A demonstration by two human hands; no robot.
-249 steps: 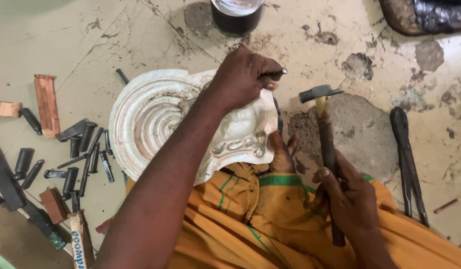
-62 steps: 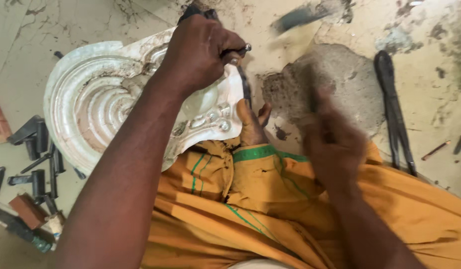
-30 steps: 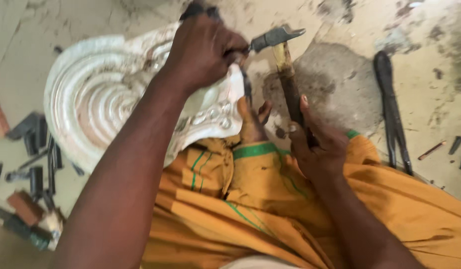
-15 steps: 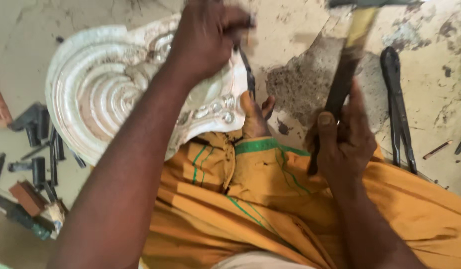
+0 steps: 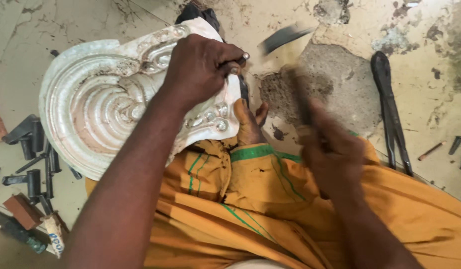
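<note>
Hands frame a large silvery embossed metal shell-shaped piece (image 5: 106, 99) at centre-left: the left hand (image 5: 200, 67) sits fisted around a thin metal punch (image 5: 243, 82) at its right edge. Right of it, the right hand (image 5: 332, 154), blurred, grips a dark-handled hammer (image 5: 290, 65) above the orange cloth (image 5: 270, 209).

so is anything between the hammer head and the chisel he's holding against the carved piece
Nothing visible. The blurred hammer head is just right of the chisel's top, which sticks out of the left hand on the white carved piece; only open air lies between. The right hand grips the handle lower down.

Metalworking workshop, punches (image 5: 34, 164), stained concrete floor (image 5: 429, 74)
</note>
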